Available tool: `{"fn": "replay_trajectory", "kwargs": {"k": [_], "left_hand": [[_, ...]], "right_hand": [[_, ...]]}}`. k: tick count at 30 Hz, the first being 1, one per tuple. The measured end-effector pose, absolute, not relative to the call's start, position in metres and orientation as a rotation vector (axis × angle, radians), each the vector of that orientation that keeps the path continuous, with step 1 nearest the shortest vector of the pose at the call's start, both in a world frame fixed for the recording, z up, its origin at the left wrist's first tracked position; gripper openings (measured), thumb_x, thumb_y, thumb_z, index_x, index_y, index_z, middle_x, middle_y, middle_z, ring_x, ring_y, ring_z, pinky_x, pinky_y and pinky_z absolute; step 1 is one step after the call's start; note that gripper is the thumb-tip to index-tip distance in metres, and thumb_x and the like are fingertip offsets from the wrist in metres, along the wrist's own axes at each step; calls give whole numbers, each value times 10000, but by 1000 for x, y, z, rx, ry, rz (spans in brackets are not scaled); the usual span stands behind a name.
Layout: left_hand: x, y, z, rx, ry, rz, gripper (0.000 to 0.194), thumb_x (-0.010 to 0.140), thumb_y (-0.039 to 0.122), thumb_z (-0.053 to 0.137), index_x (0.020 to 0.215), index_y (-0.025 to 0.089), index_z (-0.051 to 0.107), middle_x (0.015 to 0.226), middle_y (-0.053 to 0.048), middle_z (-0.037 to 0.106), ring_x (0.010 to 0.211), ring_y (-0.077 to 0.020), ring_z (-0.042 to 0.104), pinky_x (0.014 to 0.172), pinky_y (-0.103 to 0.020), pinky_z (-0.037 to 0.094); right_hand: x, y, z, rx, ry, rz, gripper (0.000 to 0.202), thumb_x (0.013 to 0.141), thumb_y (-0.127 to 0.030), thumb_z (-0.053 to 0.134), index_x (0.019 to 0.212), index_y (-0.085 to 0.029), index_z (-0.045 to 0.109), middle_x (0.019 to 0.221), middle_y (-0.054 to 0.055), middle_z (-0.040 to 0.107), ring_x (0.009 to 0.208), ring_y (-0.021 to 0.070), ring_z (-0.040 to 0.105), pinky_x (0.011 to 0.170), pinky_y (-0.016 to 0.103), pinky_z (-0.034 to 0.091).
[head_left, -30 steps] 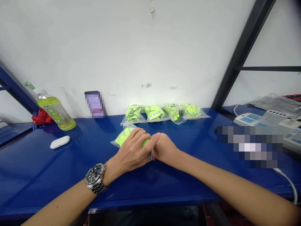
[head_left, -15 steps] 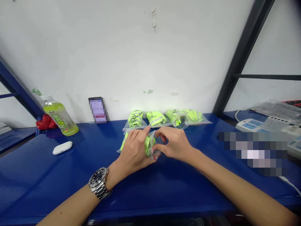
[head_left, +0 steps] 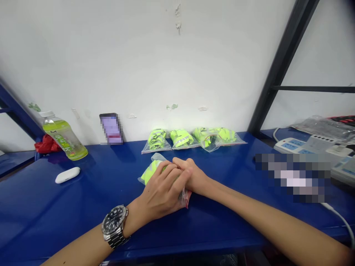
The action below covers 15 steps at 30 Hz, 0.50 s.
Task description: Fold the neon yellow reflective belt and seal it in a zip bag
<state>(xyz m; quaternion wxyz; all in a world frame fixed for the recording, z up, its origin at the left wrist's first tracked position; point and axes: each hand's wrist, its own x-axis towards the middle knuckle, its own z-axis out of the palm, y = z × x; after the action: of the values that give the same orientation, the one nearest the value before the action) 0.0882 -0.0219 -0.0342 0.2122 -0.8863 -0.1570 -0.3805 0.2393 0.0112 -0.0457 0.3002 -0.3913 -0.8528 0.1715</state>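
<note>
Backdrop: off-white wall (head_left: 144, 55). Work surface: glossy blue tabletop (head_left: 230, 221), set against wall. R side: slanted-looking black metal upright (head_left: 280, 62) w/ thin crossbar.

Rear row, along wall: clear plastic bags (head_left: 181, 138) w/ folded neon yellow-green fabric, incl. grey reflective strips. Bags at R end of row overlap.

Far R: white plastic power strips (head_left: 310, 142) w/ blue socket panels. In front of these: dark flat object (head_left: 295, 181), detail obscured by pixelation; white cable (head_left: 337, 214) shows at its near end.

Far L: clear plastic bottle (head_left: 65, 140), white cap, yellow-green liquid, tilted; crumpled red fabric (head_left: 47, 145) adj., behind.

Hands, ctr. of tabletop: left hand (head_left: 163, 186) grasps its bag from above, fingers bent over it. Right hand (head_left: 196, 177) is curled at bag's R end, in contact w/ left hand; its fingertips are hidden, so cannot tell if it grips.

Held item: clear plastic packet (head_left: 151, 171) w/ neon yellow-green fabric, pos. under left hand, in front of rear row. Red-edged end protrudes below hands.

Smaller items: dark-framed phone (head_left: 111, 129), screen pixelated, leaning on wall; silver metal wristwatch (head_left: 114, 221), black dial, on L wrist; white oval case (head_left: 68, 174), lying flat nr. bottle.
</note>
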Motion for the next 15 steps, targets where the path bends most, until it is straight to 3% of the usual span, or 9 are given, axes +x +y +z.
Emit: {"fn": "replay_trajectory", "kwargs": {"k": [3, 7, 12, 15], "left_hand": [[93, -26, -34, -2420, -419, -951, 532, 816, 183, 610, 1286, 102, 374, 860, -80, 624, 830, -232, 585, 787, -460, 504], [100, -28, -35, -2376, -468, -941, 521, 836, 214, 612, 1280, 89, 370, 822, -68, 615, 811, -235, 587, 786, -463, 495], [95, -19, -34, -2419, -502, -1013, 715, 809, 379, 660, 1340, 89, 280, 915, -104, 621, 833, -249, 582, 788, -451, 477], [90, -12, -34, -2417, -508, -1089, 829, 789, 460, 670, 1393, 125, 212, 945, -97, 631, 827, -241, 576, 794, -442, 468]], "right_hand": [[239, 12, -44, -1067, -2305, 484, 151, 783, -188, 501, 688, -198, 384, 595, -48, 451, 517, 84, 350, 489, 246, 204], [242, 21, -40, -1022, -2361, 500, 144, 724, -162, 558, 680, -188, 424, 599, -48, 465, 525, 84, 351, 499, 249, 217], [261, 19, -21, -906, -2378, 599, 143, 693, -109, 570, 673, -180, 447, 588, -70, 438, 544, 75, 370, 492, 213, 254], [276, 12, -6, -789, -2411, 770, 188, 676, -203, 696, 794, -164, 555, 639, -61, 500, 566, 85, 437, 502, 204, 302]]}}
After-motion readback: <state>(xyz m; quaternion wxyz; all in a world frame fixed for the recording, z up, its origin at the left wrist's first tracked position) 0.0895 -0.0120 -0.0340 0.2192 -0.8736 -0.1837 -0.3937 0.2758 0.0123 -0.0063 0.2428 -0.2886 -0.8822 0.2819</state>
